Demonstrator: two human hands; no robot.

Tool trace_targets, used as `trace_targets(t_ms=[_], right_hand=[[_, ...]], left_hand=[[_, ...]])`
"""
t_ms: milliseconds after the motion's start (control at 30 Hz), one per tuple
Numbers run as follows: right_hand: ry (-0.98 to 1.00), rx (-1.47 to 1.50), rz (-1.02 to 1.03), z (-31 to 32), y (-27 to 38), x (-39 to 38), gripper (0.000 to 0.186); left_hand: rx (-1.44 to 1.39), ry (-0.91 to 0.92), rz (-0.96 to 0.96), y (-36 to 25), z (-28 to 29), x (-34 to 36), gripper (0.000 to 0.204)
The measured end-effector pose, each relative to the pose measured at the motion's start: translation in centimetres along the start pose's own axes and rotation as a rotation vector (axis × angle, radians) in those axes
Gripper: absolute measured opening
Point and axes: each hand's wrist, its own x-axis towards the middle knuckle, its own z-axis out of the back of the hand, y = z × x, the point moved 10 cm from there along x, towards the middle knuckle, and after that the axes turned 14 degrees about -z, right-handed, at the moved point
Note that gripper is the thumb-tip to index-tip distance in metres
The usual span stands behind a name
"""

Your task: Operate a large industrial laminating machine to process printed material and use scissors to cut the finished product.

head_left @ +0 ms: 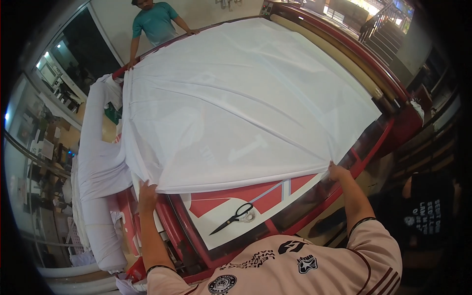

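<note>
A wide sheet of white fabric (216,113) lies over the bed of a red-framed machine, with creases running across it. My left hand (147,194) is closed on its near left corner. At the near right, my right hand (337,171) pinches the fabric's edge, and the creases draw toward it. From under the near edge shows a printed sheet (201,223) in red and white. On this sheet lie black-handled scissors (230,220), blades pointing left, beside a small roll of clear tape (250,216).
A co-worker (156,27) stands at the far left corner, both hands at the fabric's far edge. A thick roll of white fabric (96,196) runs along the left side. Long rollers (334,54) line the machine's far right. Another person in dark clothes (418,211) is at the right.
</note>
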Motion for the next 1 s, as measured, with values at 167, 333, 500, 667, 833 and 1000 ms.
trace_targets(t_ms=[167,333,500,667,833,1000], right_hand=[[-0.049,-0.044,0.028,-2.2,-0.8,2.6,0.079],[-0.090,-0.082,0.116,-1.8,-0.3,2.2,0.083],[-0.035,0.093,-0.022,-0.1,-0.8,0.6,0.104],[-0.157,0.050,0.075,0.4,0.4,0.2,0.097],[-0.292,0.198,-0.031,-0.4,-0.7,1.1,0.066],[-0.478,0.321,-0.146,1.0,-0.8,-1.6,0.028]], left_hand=[[-0.204,0.160,0.185,-2.9,1.9,-1.8,0.030],[-0.160,0.139,0.154,-6.2,5.6,-3.0,0.030],[-0.107,0.278,0.366,-7.7,5.4,-8.3,0.029],[-0.201,0.329,0.414,-10.3,4.1,-13.7,0.035],[-0.251,0.330,0.409,-12.1,1.5,-16.0,0.036],[-0.081,0.239,0.207,-14.2,0.1,-12.3,0.049]])
